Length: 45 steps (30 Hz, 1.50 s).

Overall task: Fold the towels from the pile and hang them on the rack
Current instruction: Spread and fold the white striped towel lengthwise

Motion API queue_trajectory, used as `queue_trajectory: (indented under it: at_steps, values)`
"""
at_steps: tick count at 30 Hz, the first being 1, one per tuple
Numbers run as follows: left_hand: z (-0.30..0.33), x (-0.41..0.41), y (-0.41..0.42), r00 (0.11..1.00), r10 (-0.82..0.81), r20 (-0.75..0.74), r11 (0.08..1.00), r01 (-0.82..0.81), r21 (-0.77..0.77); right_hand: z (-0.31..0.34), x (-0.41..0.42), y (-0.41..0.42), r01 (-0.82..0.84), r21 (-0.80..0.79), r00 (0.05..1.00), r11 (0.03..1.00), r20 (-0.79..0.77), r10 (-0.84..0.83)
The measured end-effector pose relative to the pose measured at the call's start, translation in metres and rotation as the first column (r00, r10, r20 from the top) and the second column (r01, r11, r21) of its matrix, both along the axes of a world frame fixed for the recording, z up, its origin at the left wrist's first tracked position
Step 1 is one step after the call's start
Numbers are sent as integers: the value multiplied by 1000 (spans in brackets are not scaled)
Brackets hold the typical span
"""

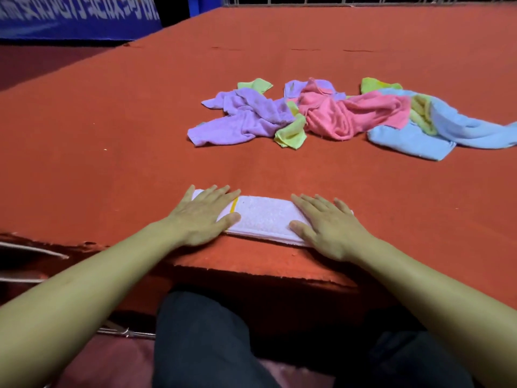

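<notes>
A folded white towel (263,217) with a yellow stripe lies at the near edge of the red tabletop (112,130). The left hand (202,214) and right hand (333,228) press flat on its ends, fingers straight and spread. The pile (335,113) of crumpled towels lies farther right. The blue banner (70,15) bears white writing, blurred and unreadable

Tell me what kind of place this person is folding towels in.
Probably an indoor hall or staged work area, not a home. A large table covered in red felt holds the towel pile, a blue printed banner hangs behind, and a metal railing runs along the far edge.
</notes>
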<state>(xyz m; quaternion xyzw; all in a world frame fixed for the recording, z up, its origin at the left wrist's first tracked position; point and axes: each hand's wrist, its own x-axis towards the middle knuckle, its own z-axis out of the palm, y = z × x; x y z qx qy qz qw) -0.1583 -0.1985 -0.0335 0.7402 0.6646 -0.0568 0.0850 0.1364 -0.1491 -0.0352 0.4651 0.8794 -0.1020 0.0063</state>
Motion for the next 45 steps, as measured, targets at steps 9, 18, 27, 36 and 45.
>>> queue_trajectory:
  at_steps: [9, 18, 27, 36, 45]
  values:
    - [-6, 32, -5, 986, -168, 9, 978, 165, 124, -6, 26, -1, 63, -29, 998, 998, 2, -63]
    - [10, 52, 4, 980, -163, 117, 983, 151, 101, 0, 38, 6, 14, -141, 957, 990, -284, -54]
    - [22, 170, 54, 917, -298, 265, 954, 279, 105, 10, 82, 12, 189, -84, 814, 978, -545, -203]
    - [26, 203, 71, 936, -291, 197, 954, 269, 131, 4, 108, 5, 159, -67, 811, 985, -560, -169]
    - [28, 210, 73, 941, -170, 293, 981, 132, 145, 1, 111, 10, 141, -103, 795, 985, -581, -174]
